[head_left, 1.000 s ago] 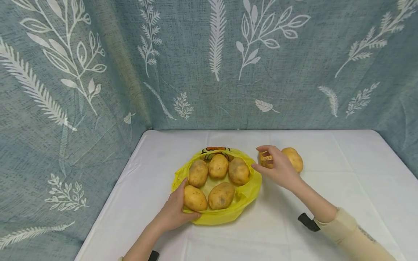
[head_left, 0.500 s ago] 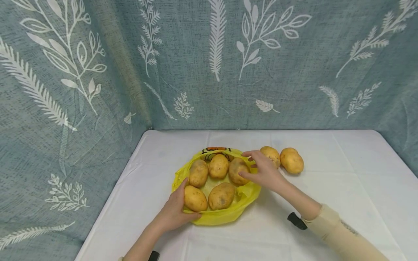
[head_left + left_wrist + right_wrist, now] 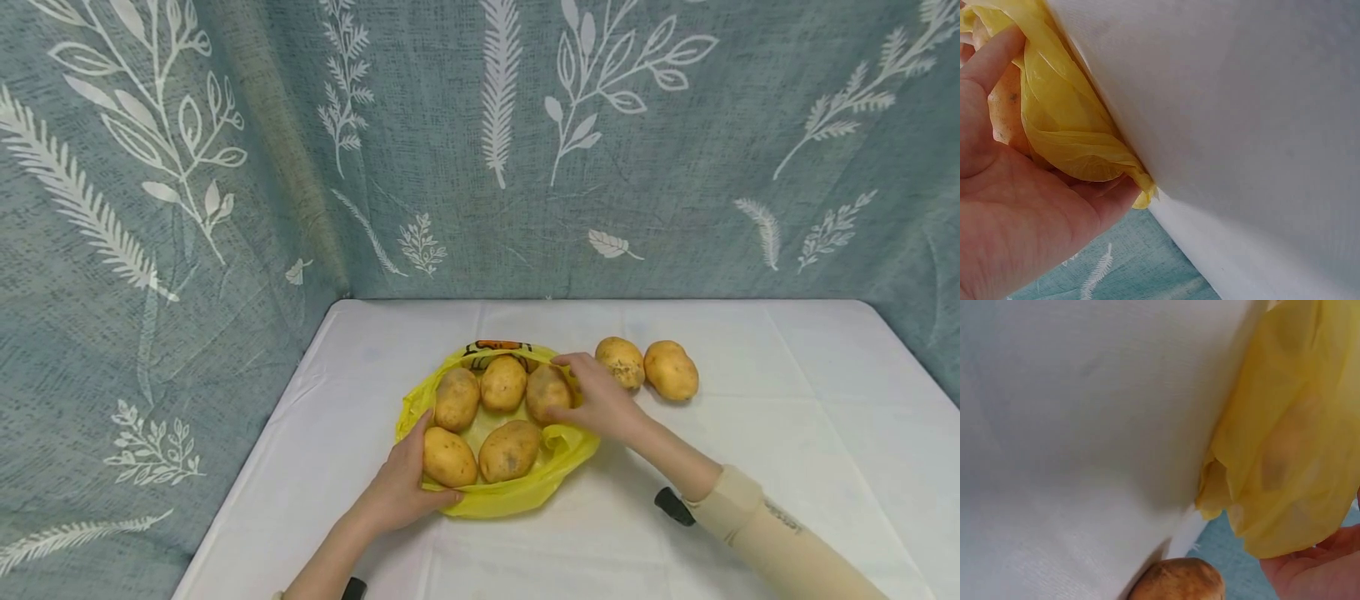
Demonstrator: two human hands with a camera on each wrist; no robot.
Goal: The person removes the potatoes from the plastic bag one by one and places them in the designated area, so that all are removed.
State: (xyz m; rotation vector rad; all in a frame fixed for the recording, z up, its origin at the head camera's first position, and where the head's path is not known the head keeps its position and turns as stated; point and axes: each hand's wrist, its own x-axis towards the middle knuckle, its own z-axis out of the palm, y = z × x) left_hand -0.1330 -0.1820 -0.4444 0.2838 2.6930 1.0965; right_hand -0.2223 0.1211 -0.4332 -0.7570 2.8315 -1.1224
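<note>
A yellow plastic bag (image 3: 510,502) stands on the table with its mouth spread wide and several potatoes showing inside. My left hand (image 3: 405,487) grips the bag's left side, the thumb near the front rim. In the left wrist view, this hand (image 3: 1029,206) curves about the yellow film (image 3: 1063,106), a potato (image 3: 1007,115) behind it. Over the right rim, my right hand (image 3: 603,402) has thumb and fingers around the rightmost potato (image 3: 547,393) in the bag. The right wrist view shows that hand (image 3: 1325,569) at the bag's edge (image 3: 1285,444), its fingertips hidden.
Two potatoes lie on the white tablecloth (image 3: 750,467) right of the bag: a rough-skinned potato (image 3: 621,363) and a smoother potato (image 3: 671,371). A leaf-patterned blue-green curtain (image 3: 465,150) hangs behind and to the left of the table.
My right hand has moved left from above the loose potatoes, over the bag's rim, to the rightmost potato inside. The left hand has stayed in place.
</note>
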